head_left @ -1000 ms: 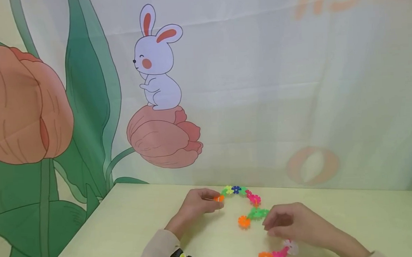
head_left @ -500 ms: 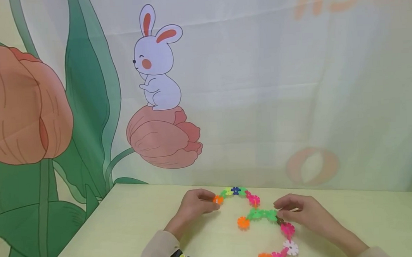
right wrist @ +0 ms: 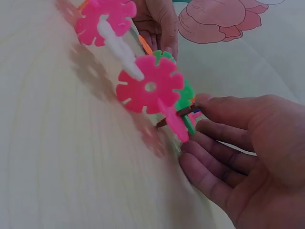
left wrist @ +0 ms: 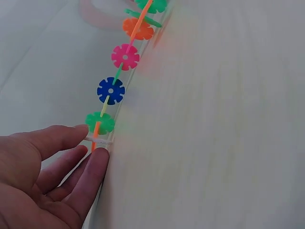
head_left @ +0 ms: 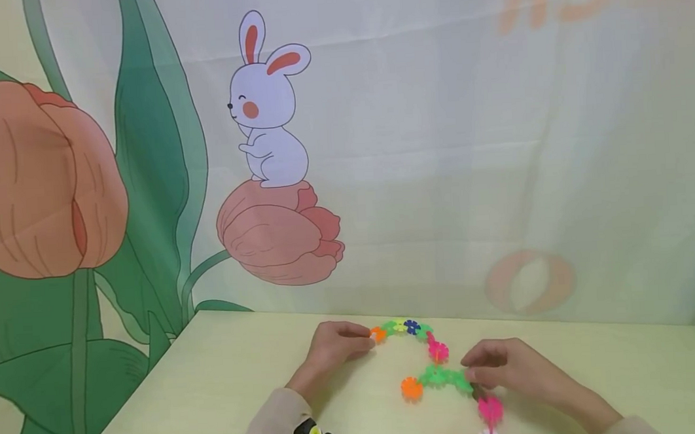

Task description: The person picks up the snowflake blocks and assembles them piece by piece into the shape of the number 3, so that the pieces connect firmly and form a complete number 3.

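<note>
While your left hand (head_left: 333, 344) pinches the orange end disc (head_left: 378, 334) of the chain (head_left: 432, 363) at lower centre of the frame, your right hand (head_left: 499, 366), further right, grips a dark disc (head_left: 473, 387) mid-chain, fingers curled.

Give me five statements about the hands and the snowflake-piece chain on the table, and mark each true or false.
1. The left hand touches the orange end piece of the chain. True.
2. The right hand rests flat on the table, away from the chain. False: its fingers pinch the chain beside a pink piece.
3. One blue piece sits in the chain. True.
4. The chain is lifted clear of the table. False: it lies on it.
5. A rabbit picture is on the backdrop. True.
</note>
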A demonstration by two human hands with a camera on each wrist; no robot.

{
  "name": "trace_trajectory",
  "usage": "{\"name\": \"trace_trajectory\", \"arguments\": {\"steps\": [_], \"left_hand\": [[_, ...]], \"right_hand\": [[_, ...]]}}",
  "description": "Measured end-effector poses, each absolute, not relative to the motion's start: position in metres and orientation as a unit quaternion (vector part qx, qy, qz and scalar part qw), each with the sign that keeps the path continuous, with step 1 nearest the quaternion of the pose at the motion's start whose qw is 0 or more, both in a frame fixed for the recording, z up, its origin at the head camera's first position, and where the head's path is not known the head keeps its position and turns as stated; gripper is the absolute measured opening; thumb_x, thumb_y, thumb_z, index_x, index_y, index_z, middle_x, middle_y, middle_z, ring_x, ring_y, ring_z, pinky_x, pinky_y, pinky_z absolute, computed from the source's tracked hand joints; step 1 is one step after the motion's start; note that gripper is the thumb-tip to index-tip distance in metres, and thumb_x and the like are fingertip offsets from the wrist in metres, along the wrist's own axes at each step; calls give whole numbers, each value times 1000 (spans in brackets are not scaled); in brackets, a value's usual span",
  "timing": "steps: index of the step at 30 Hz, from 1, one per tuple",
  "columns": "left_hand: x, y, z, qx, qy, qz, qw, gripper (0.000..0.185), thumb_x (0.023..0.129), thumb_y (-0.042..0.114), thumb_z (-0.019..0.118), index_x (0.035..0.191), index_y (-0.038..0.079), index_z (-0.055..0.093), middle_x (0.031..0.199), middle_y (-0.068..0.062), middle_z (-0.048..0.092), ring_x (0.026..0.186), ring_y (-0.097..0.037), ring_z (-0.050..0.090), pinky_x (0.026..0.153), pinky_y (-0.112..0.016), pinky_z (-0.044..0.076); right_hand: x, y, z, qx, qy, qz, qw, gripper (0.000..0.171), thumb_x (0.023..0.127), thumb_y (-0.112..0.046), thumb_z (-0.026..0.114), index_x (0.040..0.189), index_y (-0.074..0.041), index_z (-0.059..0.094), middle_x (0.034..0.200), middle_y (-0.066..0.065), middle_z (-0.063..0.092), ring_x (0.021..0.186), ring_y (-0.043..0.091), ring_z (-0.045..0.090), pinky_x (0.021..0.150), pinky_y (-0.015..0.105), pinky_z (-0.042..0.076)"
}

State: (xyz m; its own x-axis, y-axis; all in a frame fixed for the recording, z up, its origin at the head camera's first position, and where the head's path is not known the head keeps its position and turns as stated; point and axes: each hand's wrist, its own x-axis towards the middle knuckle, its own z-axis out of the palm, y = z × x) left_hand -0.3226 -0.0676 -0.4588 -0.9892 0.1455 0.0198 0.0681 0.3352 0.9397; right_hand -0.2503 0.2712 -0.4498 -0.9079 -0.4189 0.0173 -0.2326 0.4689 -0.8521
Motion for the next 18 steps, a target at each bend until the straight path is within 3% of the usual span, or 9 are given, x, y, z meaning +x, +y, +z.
{"name": "trace_trajectory", "arguments": {"steps": [7, 18], "left_hand": [[-325, -56, -460, 57, 789, 611, 40, 21, 89, 5, 84, 108, -3, 81, 105, -11, 78, 85, -16, 75, 81, -32, 65], [-332, -40, -469, 71, 756, 649, 45, 18, 90, -1, 82, 106, -8, 80, 102, -16, 78, 87, -23, 78, 81, -35, 65]], "right_hand": [[-246, 267, -448, -213, 832, -499, 117, 23, 102, -21, 72, 115, -2, 73, 89, 8, 74, 80, 26, 70, 75, 32, 61], [-234, 258, -452, -141, 873, -456, 103, 11, 98, -20, 77, 102, -9, 75, 85, 1, 70, 76, 24, 63, 65, 29, 55]]}}
